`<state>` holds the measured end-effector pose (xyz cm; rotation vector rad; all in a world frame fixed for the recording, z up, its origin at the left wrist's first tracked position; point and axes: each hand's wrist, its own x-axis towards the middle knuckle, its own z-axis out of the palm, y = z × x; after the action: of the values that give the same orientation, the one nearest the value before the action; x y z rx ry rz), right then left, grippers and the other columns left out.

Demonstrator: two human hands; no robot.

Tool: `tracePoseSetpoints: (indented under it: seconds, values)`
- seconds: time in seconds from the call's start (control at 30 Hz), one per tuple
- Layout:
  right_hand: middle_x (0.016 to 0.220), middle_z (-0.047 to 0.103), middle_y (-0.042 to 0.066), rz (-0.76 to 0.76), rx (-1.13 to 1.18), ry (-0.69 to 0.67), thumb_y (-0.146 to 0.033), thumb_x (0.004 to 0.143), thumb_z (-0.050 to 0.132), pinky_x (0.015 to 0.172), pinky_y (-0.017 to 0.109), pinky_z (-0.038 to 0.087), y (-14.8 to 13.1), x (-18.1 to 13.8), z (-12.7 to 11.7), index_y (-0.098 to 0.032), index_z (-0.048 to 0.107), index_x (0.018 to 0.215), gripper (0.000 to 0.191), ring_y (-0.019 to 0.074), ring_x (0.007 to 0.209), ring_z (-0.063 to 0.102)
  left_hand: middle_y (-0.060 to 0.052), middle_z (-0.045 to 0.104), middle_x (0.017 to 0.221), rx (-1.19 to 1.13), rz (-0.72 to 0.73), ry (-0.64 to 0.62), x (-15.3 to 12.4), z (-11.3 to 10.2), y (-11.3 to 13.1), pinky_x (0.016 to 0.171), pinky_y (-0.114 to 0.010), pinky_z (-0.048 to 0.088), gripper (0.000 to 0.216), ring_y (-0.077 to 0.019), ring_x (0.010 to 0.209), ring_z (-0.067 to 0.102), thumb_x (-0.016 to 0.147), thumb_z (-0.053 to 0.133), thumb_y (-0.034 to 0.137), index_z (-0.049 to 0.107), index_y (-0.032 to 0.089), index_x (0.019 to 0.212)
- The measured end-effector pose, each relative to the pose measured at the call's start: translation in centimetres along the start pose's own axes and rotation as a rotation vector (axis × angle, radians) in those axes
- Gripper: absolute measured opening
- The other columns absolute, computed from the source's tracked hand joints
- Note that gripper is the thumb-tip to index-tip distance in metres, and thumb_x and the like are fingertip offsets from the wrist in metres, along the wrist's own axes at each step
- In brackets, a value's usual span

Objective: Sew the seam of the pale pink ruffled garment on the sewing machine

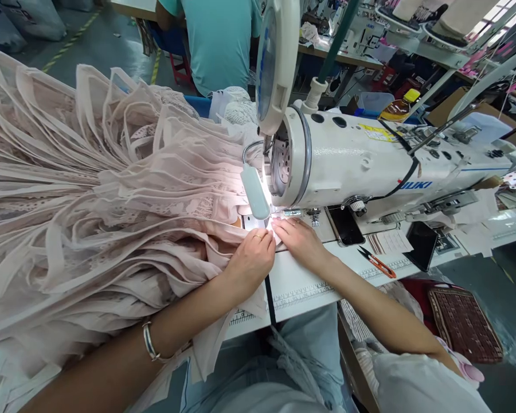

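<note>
A white sewing machine (335,158) stands across the table, its small lamp (255,192) lighting the needle area. Just in front of the needle, my left hand (253,258) pinches the edge of a pale pink fabric piece (270,229). My right hand (298,241) lies at the other side of that piece, fingers together and fingertips pressing it to the machine bed. The needle itself is hidden behind the lamp. A large heap of pale pink lace-trimmed garment pieces (124,172) spreads left of the machine, running up to my left wrist.
Thread snips (376,263) with orange handles lie on the table right of my right forearm. Close by are a phone (345,225), a fabric swatch card (389,242) and a dark flat device (421,245). Behind the machine, a person in a teal shirt (217,46) sits facing away.
</note>
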<state>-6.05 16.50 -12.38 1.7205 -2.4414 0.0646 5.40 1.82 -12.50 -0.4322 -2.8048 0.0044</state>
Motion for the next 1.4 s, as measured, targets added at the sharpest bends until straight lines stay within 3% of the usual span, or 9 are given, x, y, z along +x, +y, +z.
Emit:
tracePoseSetpoints:
  seconds: [0.13, 0.37, 0.6, 0.93, 1.4]
  values:
    - [0.139, 0.063, 0.005, 0.101, 0.140, -0.140, -0.002, 0.093, 0.040, 0.087, 0.034, 0.056, 1.7, 0.2, -0.3, -0.024, 0.061, 0.134, 0.051, 0.0222, 0.115, 0.063, -0.023, 0.068, 0.126, 0.083, 0.060, -0.003, 0.2, 0.2, 0.3, 0.109, -0.043, 0.044, 0.041, -0.0276, 0.122, 0.062, 0.095, 0.033, -0.001, 0.059, -0.004, 0.127]
    - [0.139, 0.064, 0.003, 0.145, 0.285, -0.115, 0.007, 0.080, 0.037, 0.101, 0.038, 0.052, 2.3, 0.1, 0.3, -0.025, 0.060, 0.137, 0.070, 0.0210, 0.123, 0.062, -0.024, 0.068, 0.127, 0.155, 0.078, 0.004, 0.4, 0.0, 0.0, 0.111, -0.042, 0.045, 0.042, -0.0284, 0.122, 0.064, 0.095, 0.034, -0.002, 0.060, -0.005, 0.127]
    - [0.134, 0.067, 0.003, 0.150, 0.275, -0.075, 0.007, 0.079, 0.037, 0.093, 0.037, 0.055, 2.4, -0.1, 0.7, -0.025, 0.063, 0.134, 0.069, 0.0215, 0.120, 0.064, -0.020, 0.071, 0.119, 0.180, 0.075, 0.042, 0.3, 0.2, -0.4, 0.110, -0.040, 0.046, 0.039, -0.0275, 0.117, 0.066, 0.095, 0.035, -0.001, 0.063, -0.004, 0.122]
    - [0.129, 0.070, 0.003, 0.132, 0.316, -0.009, 0.006, 0.081, 0.036, 0.100, 0.037, 0.054, 2.4, 0.0, 0.7, -0.024, 0.066, 0.131, 0.066, 0.0199, 0.119, 0.065, -0.021, 0.070, 0.118, 0.057, 0.065, 0.072, 0.2, 1.0, -0.7, 0.107, -0.042, 0.047, 0.039, -0.0266, 0.118, 0.065, 0.097, 0.032, 0.001, 0.061, -0.003, 0.124]
    - [0.136, 0.065, 0.002, 0.238, 0.331, -0.133, 0.001, 0.087, 0.035, 0.107, 0.041, 0.049, 1.7, 0.2, -0.3, -0.031, 0.059, 0.141, 0.067, 0.0222, 0.124, 0.059, -0.024, 0.065, 0.130, 0.047, 0.020, 0.094, 0.1, 1.9, -0.6, 0.109, -0.046, 0.048, 0.043, -0.0290, 0.128, 0.060, 0.098, 0.030, 0.003, 0.058, -0.002, 0.130]
